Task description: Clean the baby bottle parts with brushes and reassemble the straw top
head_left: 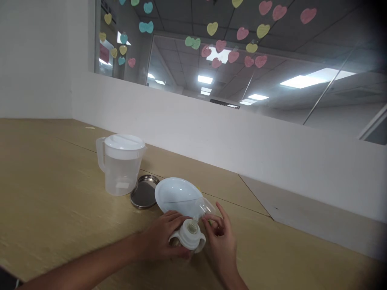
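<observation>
Left hand [165, 235] is curled around a white two-handled sippy cup [190, 237], steadying it, while the right hand [220, 233] is held half open, fingertips [210, 218] just beside its spout [193, 224]; a plastic jug [121, 169] is set at 10 o'clock.

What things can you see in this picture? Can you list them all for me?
plastic pitcher: one, clear with white lid, on the table
round steel dish: one, silver, beside the pitcher
oval plastic piece: one, white with clear neck, beside the dish
two-handled spout cap: one, white, in the left hand
paper hearts: many, pink, yellow, green and blue, on the window
ceiling lights: several, white, beyond the window
wooden table: one, pale tan, under everything
wall: one, white, behind the table
left hand: one, holding the cap
right hand: one, fingers by the clear neck
</observation>
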A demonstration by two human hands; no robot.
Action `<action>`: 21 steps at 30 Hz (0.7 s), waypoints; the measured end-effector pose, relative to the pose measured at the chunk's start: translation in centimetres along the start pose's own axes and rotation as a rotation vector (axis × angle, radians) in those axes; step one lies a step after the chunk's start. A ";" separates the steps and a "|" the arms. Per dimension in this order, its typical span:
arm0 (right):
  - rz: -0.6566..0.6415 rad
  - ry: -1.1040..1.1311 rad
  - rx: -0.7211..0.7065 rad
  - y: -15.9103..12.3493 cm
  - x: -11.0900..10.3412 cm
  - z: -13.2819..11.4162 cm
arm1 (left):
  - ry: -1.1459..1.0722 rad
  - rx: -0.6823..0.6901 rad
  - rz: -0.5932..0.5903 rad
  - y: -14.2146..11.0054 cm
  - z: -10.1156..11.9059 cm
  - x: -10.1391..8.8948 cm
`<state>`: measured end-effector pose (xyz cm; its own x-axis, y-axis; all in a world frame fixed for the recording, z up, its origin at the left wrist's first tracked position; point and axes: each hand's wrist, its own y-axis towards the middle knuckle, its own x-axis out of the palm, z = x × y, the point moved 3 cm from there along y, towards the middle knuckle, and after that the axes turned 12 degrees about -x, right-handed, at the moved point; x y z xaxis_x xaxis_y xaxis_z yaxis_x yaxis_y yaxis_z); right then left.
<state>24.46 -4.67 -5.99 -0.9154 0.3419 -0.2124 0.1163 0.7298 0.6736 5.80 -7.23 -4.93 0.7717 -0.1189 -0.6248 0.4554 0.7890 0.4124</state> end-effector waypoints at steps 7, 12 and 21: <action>-0.053 0.004 0.018 -0.2 0.1 0.3 | -0.010 -0.003 -0.004 0.0 0.3 -0.1; -0.109 0.038 0.030 -0.1 0.4 0.8 | -0.003 0.003 -0.002 0.0 0.1 -0.1; -0.223 0.107 0.039 -0.3 0.7 0.8 | 0.003 0.000 -0.011 0.0 0.2 -0.1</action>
<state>24.07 -4.17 -6.93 -0.9555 0.1071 -0.2749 -0.0797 0.8034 0.5901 5.82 -7.32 -4.78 0.7655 -0.1253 -0.6311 0.4633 0.7880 0.4054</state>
